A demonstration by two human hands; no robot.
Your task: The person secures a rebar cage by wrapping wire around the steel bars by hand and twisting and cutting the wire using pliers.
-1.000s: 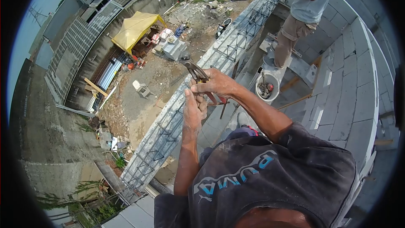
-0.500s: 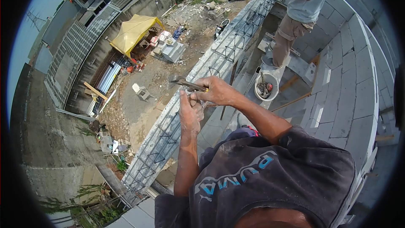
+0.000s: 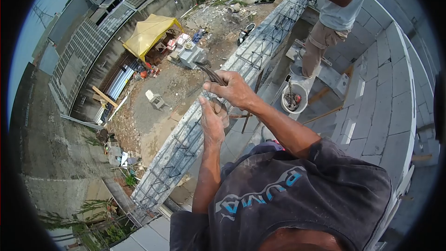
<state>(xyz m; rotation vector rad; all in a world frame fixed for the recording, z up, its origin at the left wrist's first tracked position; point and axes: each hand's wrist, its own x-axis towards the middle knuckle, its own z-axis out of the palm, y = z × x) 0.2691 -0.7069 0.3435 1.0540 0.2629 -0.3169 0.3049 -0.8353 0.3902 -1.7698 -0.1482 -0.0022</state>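
My right hand (image 3: 235, 90) is closed round a pair of dark metal pincers (image 3: 211, 74), whose head points up and to the left. Just below it, my left hand (image 3: 213, 122) has its thumb raised and its fingers curled round a thin tie wire (image 3: 226, 145). Part of that wire trails beneath the hands; how much lies inside the fingers is hidden. Both hands are close together above a concrete ledge (image 3: 232, 65) that carries a long steel rebar cage (image 3: 179, 151).
A co-worker (image 3: 332, 18) stands on planks at the upper right. Nearer me is a white bucket (image 3: 294, 97) with tools inside. Grey block walls (image 3: 371, 93) rise on the right. Far below the ledge are a yellow canopy (image 3: 151, 35), a white chair (image 3: 156, 99) and rubble.
My right hand has lifted slightly, and the pincers have swung from nearly level to pointing upward, away from my left hand. My left thumb has shifted a little.
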